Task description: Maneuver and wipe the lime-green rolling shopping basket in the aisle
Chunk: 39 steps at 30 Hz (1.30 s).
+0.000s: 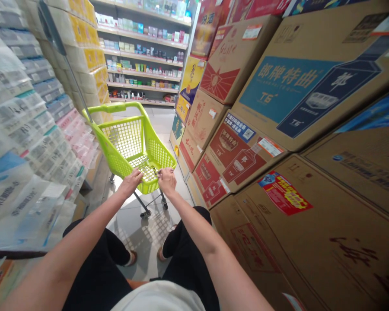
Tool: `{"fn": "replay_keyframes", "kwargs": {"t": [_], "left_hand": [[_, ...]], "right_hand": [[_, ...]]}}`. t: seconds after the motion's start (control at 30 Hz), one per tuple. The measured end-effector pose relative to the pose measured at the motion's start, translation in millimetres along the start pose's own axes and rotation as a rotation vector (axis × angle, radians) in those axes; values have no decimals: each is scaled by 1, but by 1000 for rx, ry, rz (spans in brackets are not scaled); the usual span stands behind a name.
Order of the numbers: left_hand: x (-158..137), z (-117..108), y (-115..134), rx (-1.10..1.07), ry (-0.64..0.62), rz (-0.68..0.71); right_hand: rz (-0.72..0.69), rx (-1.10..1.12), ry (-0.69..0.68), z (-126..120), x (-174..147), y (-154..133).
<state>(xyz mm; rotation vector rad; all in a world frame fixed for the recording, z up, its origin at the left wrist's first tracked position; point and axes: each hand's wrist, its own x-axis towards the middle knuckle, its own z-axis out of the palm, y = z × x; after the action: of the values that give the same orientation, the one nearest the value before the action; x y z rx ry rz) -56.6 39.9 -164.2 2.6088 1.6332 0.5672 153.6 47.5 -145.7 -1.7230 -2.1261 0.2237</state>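
Looks like smooth, glossy plastic on the cart basket [115,157] at frame centre, metal in the legs [139,201] beneath. Shows matt cardboard on the cartons [246,172] at right, gloss on the red sticker [285,193]. Gleams with clear plastic film over the packs [35,129] at left; looks like matt cloth on the trousers [90,263] below.

Right of the green cart [116,162], I read 郎牌特曲 and T6 on a big carton [304,77], 郎 and T6 on its printed bottle [337,88]; nearer the cart, 郎牌特曲 on a red-panelled carton [243,153]; beyond the cart, 汾酒 on a box [205,39].
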Motion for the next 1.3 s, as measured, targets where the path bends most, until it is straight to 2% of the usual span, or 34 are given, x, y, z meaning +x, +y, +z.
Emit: {"fn": "replay_keyframes", "kwargs": {"t": [0.03,0.13,0.17,0.2,0.33,0.43,0.5,0.57,0.7,0.77,0.93,1.03,1.13,1.2,1.3], "left_hand": [[1,1,2,1,0,-3],[0,2,4,11,-9,0],[-2,1,4,15,-15,5],[-3,0,3,19,-18,8],[-7,-4,1,22,-25,3],[-6,-3,2,20,-35,-7],[-4,-2,4,20,-35,-14],[-2,-1,5,17,-31,-18],[-2,1,3,20,-27,-28],[-2,0,-1,27,-29,-28],[-3,-2,-5,57,-36,-17],[-2,-1,-3,59,-40,-24],[-1,0,-2,43,-30,-32],[-1,0,-2,38,-30,-33],[-2,-3,-3,28,-39,-38]], "right_hand": [[-31,25,12,10,-10,-9],[-245,156,6,35,-37,-21],[-242,209,10,38,-41,-17],[-177,255,29,39,-43,-9],[276,310,178,23,-24,45],[379,315,211,10,-1,76],[383,335,198,9,8,80],[358,353,174,14,7,72],[299,373,106,33,-15,45],[292,380,89,36,-21,41],[339,368,151,20,5,60],[328,346,155,19,10,50],[267,313,141,34,-17,19],[171,292,102,45,-39,2],[100,259,57,45,-52,-1]]}}
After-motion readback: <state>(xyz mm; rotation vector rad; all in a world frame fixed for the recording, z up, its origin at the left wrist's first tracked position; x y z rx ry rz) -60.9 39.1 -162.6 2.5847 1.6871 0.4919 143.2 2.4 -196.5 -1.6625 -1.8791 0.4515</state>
